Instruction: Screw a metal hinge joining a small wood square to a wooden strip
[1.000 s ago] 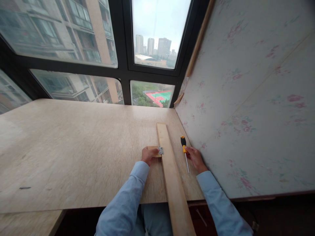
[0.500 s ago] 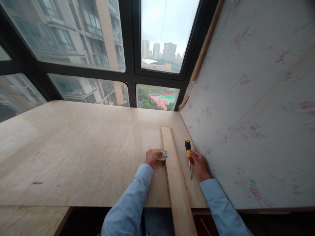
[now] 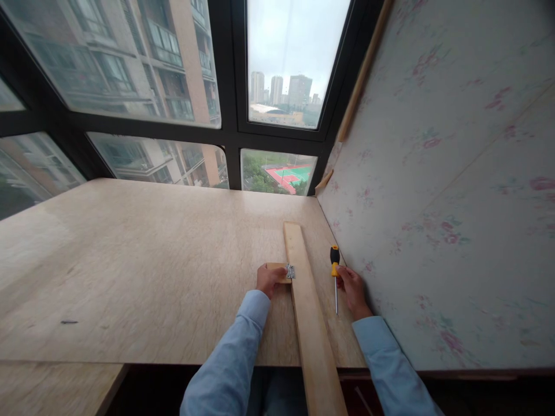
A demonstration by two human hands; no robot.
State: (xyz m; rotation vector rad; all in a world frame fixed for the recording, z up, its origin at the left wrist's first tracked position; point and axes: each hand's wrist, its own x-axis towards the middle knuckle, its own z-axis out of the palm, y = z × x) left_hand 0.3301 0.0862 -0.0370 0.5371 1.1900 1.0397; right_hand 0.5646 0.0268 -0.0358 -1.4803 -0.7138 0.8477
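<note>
A long wooden board (image 3: 309,300) lies lengthwise on the stone-patterned ledge, its near end jutting past the front edge. Against its left side sits a short wood block (image 3: 276,266), and a silver metal hinge (image 3: 290,271) spans the joint between the two. My left hand (image 3: 269,279) is closed around the block, thumb close to the hinge. To the right of the board, my right hand (image 3: 352,288) pinches a yellow-and-black screwdriver (image 3: 335,263) near the lower part of its handle. The shaft points down toward me, apart from the hinge.
The pale ledge (image 3: 151,260) stretches to the left, with a small dark object (image 3: 69,322) near its front. A flower-patterned wall (image 3: 455,202) rises close by my right hand. Dark window frames (image 3: 232,138) border the far side.
The screwdriver has shifted slightly to the right and its shaft hangs a little more upright. My left hand, the block and the board have stayed in place.
</note>
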